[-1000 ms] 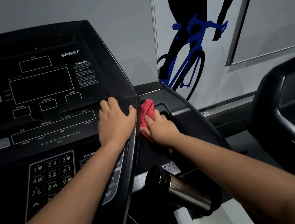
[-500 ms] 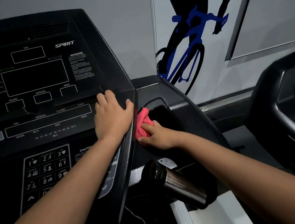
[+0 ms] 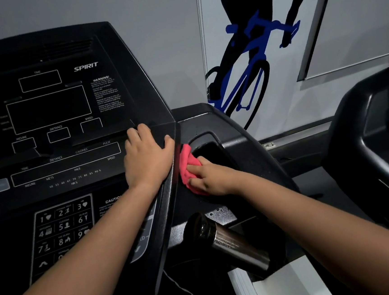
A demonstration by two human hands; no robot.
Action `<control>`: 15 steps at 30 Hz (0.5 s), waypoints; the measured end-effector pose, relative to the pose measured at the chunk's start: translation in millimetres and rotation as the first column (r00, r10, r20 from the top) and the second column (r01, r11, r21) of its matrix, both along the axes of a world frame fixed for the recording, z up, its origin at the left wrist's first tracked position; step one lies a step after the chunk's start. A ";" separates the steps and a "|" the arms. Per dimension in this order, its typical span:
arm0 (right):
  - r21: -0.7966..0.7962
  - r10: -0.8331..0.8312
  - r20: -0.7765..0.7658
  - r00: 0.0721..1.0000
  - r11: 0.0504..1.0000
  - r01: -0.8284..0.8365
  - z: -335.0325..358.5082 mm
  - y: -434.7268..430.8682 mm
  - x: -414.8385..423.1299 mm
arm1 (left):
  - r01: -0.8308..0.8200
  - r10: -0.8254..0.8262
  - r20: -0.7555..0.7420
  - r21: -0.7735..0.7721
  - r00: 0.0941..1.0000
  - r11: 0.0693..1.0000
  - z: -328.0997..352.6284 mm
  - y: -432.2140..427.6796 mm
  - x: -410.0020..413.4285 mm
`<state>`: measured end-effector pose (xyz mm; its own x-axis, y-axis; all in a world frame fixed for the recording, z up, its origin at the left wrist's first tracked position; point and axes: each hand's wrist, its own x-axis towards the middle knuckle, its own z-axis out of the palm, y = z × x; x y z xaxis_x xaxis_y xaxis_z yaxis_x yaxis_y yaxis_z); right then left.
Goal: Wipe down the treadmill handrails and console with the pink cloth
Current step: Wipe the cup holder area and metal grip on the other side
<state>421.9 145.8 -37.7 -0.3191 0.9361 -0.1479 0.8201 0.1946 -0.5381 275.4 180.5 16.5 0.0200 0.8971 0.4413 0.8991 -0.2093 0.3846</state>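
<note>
Left hand point(image 3: 148, 160) lies flat on the right edge of the console point(image 3: 51, 108), fingers straight, thumb at the rim. Its grip is released, holding nothing. Right hand point(image 3: 211, 176) has its grip clenched round the bunched pink cloth point(image 3: 187, 165), pressing it onto the black side panel just right of the console edge, at the near-left corner of a dark recessed pocket point(image 3: 212, 150). Cloth sits just beside the left thumb, console rim between them. Nearer, under the right forearm, a chrome cylinder point(image 3: 235, 245) angles out, possibly a handrail end, too dark to be sure. Far wall carries a blue cyclist decal point(image 3: 250, 67). Another black machine point(image 3: 364, 132) stands at right.
</note>
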 end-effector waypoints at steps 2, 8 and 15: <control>0.001 0.063 -0.029 0.998 0.998 -0.063 3.5 -8.9 2.6 | 0.003 -0.003 0.002 0.002 1.000 1.000 0.1 0.3 0.1; 0.182 0.084 0.076 0.994 0.979 -0.096 14.3 -14.7 -2.0 | 0.008 -0.008 0.019 0.002 1.000 1.000 0.2 -0.1 0.5; 0.338 -0.136 0.221 0.966 0.940 0.055 7.6 13.3 -3.0 | 0.008 -0.008 0.037 -0.014 0.999 1.000 2.2 -0.2 0.8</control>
